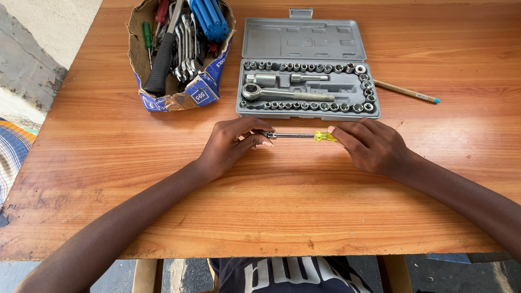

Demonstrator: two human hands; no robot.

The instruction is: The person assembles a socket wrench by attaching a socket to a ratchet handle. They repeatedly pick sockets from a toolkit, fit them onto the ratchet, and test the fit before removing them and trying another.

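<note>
A screwdriver-style driver (299, 135) with a steel shaft and a clear yellow handle lies crosswise on the wooden table (282, 206). My left hand (230, 144) pinches the socket end of the shaft with its fingertips. My right hand (372, 145) covers and grips the yellow handle. Just beyond both hands sits an open grey socket set case (307, 87) with a ratchet, an extension bar and several sockets in rows.
A torn cardboard box (179, 51) at the back left holds a black-handled hammer, wrenches, screwdrivers and blue tools. A pencil (406, 91) lies to the right of the case. The table's front edge runs close to my body.
</note>
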